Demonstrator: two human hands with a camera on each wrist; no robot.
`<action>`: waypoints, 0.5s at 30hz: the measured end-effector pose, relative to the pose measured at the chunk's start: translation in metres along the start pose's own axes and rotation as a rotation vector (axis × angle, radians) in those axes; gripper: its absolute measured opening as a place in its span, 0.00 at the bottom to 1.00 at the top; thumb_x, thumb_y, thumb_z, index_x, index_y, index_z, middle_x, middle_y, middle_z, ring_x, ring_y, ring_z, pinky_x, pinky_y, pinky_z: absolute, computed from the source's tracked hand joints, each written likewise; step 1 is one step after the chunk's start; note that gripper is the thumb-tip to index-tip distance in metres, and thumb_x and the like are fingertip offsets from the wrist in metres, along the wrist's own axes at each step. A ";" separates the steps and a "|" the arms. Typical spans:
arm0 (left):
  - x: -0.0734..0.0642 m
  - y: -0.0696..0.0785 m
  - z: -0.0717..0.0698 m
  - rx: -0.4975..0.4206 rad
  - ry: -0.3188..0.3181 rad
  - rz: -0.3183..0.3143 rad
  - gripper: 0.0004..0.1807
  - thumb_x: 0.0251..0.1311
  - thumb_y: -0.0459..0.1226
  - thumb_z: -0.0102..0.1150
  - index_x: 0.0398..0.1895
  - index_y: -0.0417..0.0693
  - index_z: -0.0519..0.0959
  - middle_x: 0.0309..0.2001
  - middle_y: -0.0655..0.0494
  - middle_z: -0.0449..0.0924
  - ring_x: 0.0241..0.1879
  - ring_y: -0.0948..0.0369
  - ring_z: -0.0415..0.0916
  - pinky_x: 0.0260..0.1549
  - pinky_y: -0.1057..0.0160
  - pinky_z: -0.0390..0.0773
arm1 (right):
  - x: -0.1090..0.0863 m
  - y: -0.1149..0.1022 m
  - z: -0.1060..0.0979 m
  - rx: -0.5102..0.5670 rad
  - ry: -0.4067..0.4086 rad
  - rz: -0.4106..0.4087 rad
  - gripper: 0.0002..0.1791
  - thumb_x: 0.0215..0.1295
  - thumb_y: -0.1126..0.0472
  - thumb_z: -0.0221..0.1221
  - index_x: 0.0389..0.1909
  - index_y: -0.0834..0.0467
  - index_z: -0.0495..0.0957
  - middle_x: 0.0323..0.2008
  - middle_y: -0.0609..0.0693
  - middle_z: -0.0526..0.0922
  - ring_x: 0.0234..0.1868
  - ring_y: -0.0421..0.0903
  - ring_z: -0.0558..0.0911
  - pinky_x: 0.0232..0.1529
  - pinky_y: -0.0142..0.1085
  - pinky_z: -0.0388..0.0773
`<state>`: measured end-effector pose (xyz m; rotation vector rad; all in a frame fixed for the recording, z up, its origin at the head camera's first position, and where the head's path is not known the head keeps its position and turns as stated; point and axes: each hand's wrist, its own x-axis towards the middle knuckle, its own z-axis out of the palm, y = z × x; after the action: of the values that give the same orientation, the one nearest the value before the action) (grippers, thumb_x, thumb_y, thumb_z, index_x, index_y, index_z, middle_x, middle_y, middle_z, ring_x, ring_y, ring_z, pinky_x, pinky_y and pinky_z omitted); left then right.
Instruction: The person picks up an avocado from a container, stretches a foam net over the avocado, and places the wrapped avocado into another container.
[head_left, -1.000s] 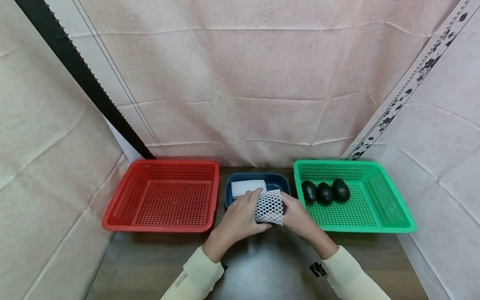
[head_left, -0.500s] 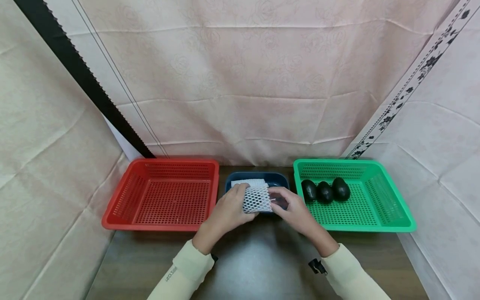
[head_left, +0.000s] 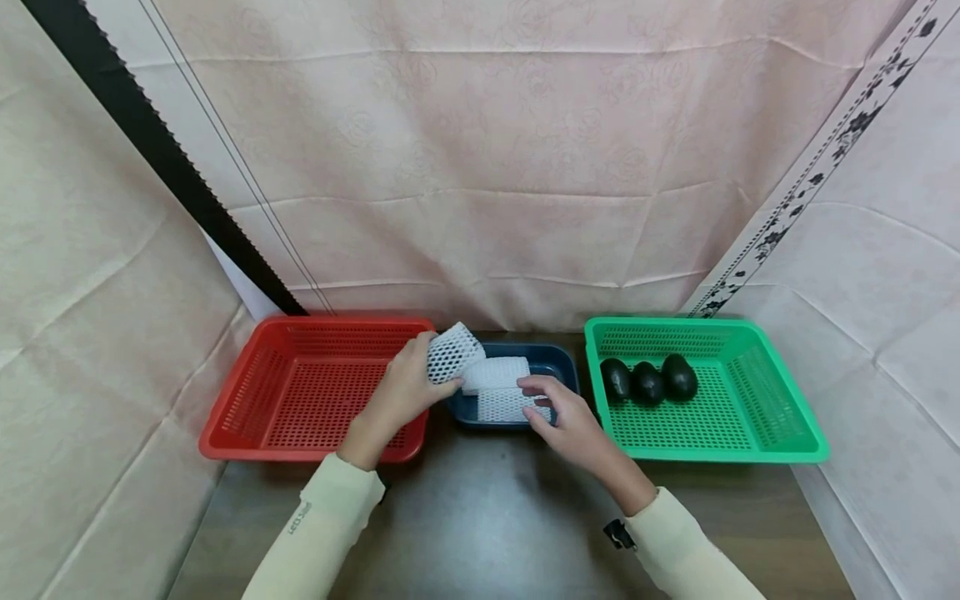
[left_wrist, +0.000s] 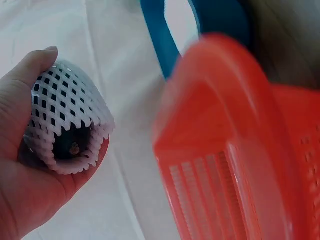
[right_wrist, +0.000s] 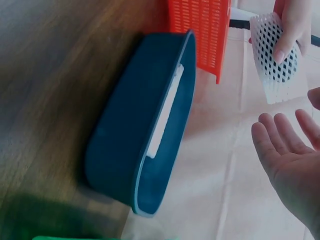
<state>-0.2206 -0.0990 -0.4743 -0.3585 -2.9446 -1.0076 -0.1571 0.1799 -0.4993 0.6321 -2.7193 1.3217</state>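
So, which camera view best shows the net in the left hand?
The left wrist view: the net is large, its open end faces the camera, and a dark fruit shows inside. The head view shows it small, partly covered by the left hand; the right wrist view also has it partly covered.

- Head view: soft, even light; pale sheen on the table (head_left: 465,517) toward its near edge.
- Soft shadow below the red basket (head_left: 330,408).
- Left wrist view: basket rim blurred, netted fruit (left_wrist: 65,102) sharper.
- Right wrist view: table dim.
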 end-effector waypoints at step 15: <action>0.015 -0.039 -0.031 0.030 -0.019 -0.260 0.48 0.58 0.59 0.69 0.69 0.40 0.60 0.59 0.35 0.74 0.53 0.42 0.78 0.48 0.42 0.85 | 0.012 -0.021 0.040 -0.253 -0.257 -0.113 0.29 0.78 0.48 0.55 0.76 0.46 0.66 0.78 0.43 0.64 0.77 0.45 0.65 0.73 0.49 0.69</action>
<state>-0.2456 -0.1445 -0.4725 0.0179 -3.0772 -0.9847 -0.1551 0.1336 -0.5057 0.9708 -2.9277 0.9064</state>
